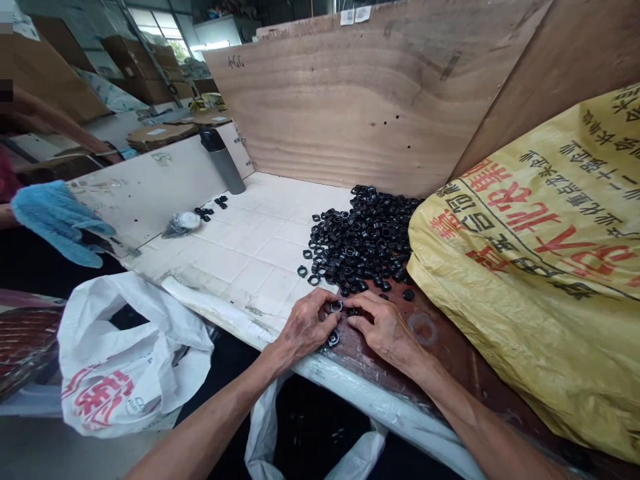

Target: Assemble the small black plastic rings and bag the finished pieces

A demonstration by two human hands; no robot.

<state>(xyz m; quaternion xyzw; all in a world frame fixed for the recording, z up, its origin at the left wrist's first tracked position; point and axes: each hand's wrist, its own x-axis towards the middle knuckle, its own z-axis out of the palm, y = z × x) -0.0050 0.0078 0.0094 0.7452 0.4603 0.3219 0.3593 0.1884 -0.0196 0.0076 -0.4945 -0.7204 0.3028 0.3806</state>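
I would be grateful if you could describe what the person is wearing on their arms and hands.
The left forearm and right forearm are bare, with no sleeves in view. The left hand and right hand wear no gloves, and no ring or watch shows.

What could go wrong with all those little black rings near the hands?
The small black plastic rings lie in a loose heap near the table's front edge, so a bump from the left hand or right hand might knock some off. They could then drop past the white plastic bag into the dark gap below. The bulging yellow woven sack leans beside the heap and might shove rings if it slumps.
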